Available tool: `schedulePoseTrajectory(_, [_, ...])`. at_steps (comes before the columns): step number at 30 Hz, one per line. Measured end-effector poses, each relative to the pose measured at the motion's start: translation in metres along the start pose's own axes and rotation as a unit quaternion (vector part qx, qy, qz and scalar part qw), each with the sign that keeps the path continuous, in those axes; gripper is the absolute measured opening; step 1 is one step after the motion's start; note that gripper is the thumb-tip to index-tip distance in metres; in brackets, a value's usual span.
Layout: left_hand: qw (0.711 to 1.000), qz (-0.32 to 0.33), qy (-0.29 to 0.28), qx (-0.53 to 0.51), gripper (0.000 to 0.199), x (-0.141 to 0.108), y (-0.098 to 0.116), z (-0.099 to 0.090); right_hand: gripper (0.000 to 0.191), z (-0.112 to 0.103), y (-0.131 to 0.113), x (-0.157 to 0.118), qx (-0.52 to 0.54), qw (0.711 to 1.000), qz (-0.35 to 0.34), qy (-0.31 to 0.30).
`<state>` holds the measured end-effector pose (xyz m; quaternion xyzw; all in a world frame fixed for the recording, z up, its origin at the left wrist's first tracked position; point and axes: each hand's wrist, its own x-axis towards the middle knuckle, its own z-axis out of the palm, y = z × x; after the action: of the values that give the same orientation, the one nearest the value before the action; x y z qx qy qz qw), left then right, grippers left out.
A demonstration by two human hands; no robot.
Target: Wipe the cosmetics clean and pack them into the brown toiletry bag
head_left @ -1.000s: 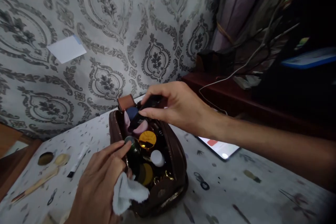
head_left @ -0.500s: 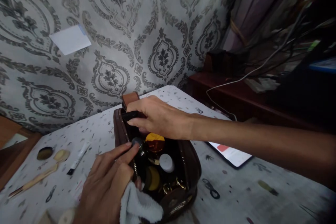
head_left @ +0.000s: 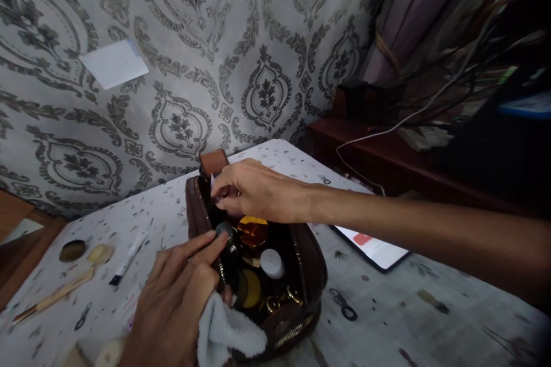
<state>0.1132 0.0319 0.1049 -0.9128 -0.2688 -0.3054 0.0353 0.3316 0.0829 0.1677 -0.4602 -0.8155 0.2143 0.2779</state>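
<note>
A dark brown zippered bag (head_left: 316,266) lies unzipped on the table, holding a jar with a shiny orange lid (head_left: 253,230), a white-capped container (head_left: 272,264) and a yellow-topped round item (head_left: 250,289). My left hand (head_left: 178,284) grips the bag's near-left edge, a white cloth (head_left: 228,330) bunched under its palm. Its fingertips touch a dark round-capped bottle (head_left: 225,234) inside. Over the bag's far end, my right hand (head_left: 245,189) reaches in with fingers curled together; what they hold is hidden. A pale pointed bit shows beside those fingers.
On the left lie a wooden-handled brush (head_left: 54,296), a small white tube (head_left: 128,258), a dark round lid (head_left: 73,250) and a beige round item (head_left: 100,253). A tablet or phone (head_left: 374,246) with a lit screen rests under my right forearm. Patterned wall (head_left: 267,86) stands behind.
The black item that showed in my right hand is no longer visible, and its fingers have curled in over the bag's far end. My left hand has stayed in place.
</note>
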Motion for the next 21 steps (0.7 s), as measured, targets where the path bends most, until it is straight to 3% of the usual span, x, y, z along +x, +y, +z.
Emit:
schedulePoseTrajectory(5, [1.0,0.017,0.011,-0.014,0.015,-0.0001,-0.0015,0.0004,0.021,0.0025,0.0017,-0.0001,-0.005,1.0,0.017,-0.01])
schedulePoseTrajectory(8, [1.0,-0.01,-0.002,-0.01,0.018,0.0003,-0.0008,-0.0005,0.021,0.0026,0.002,-0.0003,-0.01,1.0,0.014,-0.009])
schedulePoseTrajectory(15, [1.0,-0.002,0.005,-0.016,0.02,0.0016,0.0014,-0.0003,0.009,0.0019,-0.0006,-0.0011,-0.026,0.999,-0.002,-0.019])
schedulePoseTrajectory(21, [1.0,0.021,0.006,0.01,0.013,0.0036,0.0024,-0.0013,0.008,0.0011,-0.0036,0.0034,-0.063,0.997,0.03,0.03])
